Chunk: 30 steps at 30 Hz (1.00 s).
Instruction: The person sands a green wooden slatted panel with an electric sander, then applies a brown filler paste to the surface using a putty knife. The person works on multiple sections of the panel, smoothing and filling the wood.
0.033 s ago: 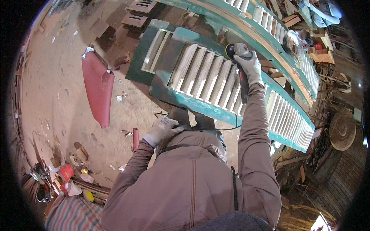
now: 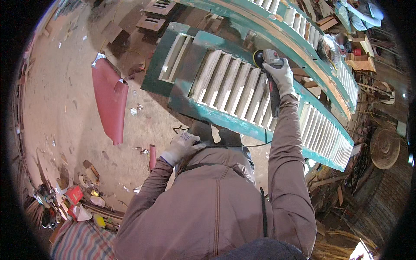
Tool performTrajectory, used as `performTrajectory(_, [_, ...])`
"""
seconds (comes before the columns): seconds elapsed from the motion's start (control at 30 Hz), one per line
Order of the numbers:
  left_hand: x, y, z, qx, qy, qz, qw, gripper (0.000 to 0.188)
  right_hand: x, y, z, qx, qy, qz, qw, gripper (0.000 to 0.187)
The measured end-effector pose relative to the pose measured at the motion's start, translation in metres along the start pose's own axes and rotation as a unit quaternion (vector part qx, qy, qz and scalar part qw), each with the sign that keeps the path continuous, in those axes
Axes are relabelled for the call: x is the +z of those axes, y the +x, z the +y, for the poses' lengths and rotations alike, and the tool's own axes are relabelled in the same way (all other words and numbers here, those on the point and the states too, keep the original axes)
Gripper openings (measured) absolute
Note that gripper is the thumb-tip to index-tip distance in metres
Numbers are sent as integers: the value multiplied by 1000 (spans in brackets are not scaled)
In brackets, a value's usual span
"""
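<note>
Grinder (image 2: 271, 55) fills my wrapped right hand (image 2: 284, 79) at the green shutter (image 2: 234, 122)'s far edge; nearer side, my left hand (image 2: 181, 148) curls by the black cord (image 2: 261, 144), grip unclear.

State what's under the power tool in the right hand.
The green shutter, its pale slats showing beside the power tool. What the tool and right hand cover is hidden; whether the disc touches the shutter can't be told.
</note>
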<state>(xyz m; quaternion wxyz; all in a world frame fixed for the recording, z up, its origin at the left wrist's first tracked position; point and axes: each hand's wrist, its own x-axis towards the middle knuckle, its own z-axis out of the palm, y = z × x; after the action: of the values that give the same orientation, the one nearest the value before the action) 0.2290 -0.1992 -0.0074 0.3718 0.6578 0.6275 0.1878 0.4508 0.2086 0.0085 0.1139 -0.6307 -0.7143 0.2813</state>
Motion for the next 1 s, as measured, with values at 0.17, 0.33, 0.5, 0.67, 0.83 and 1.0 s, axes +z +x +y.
performTrajectory(0.17, [-6, 11, 8, -73, 11, -105, 992, 43, 15, -4, -27, -23, -40, 16, 999, 96])
performTrajectory(0.33, [-8, 26, 7, -78, 12, -105, 991, 45, 12, 5, -14, -14, -47, 15, 999, 103])
performTrajectory(0.5, [6, 21, -3, -80, -1, -102, 992, 46, -26, -5, 32, 31, -22, 23, 999, 106])
performTrajectory(0.67, [9, 34, 6, -75, 29, -156, 985, 47, -56, -13, 76, 77, -15, 43, 996, 96])
performTrajectory(0.83, [22, 38, 18, -55, 36, -143, 988, 48, -75, -14, 127, 85, 1, 74, 994, 99])
performTrajectory(1.0, [15, 48, 44, -94, 28, -179, 979, 45, -88, -14, 170, 105, -12, 108, 988, 100])
